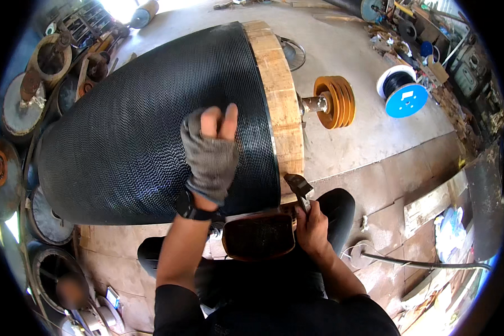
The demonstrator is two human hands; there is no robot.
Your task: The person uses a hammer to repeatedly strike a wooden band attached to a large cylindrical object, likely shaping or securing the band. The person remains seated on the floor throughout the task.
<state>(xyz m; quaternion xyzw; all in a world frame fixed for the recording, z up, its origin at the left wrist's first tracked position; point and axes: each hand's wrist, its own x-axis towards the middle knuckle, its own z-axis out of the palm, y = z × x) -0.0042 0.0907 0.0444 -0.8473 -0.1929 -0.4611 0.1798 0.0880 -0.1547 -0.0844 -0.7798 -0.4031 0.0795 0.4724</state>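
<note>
A large barrel-shaped drum point(123, 134), wrapped in fine black ribbed cord or line, lies in front of me. At its right end is a bare band of pale wooden blocks point(278, 95). Over the black wrapping is my left hand point(210, 154), in a grey fingerless glove, fingers mostly curled; whatever they may hold is hidden. My right hand point(313, 227) grips a hammer point(301, 190), its head up beside the lower edge of the wood. A dark open container point(257, 238) sits between my knees, its contents too dark to make out.
A yellow grooved pulley point(335, 102) sits on the drum's shaft at right. Beyond it stands a blue-flanged spool point(407, 101) of black line. Metal drums and wheels point(25, 103) crowd the left wall. Planks point(434, 201) and a black hose point(425, 263) lie at right.
</note>
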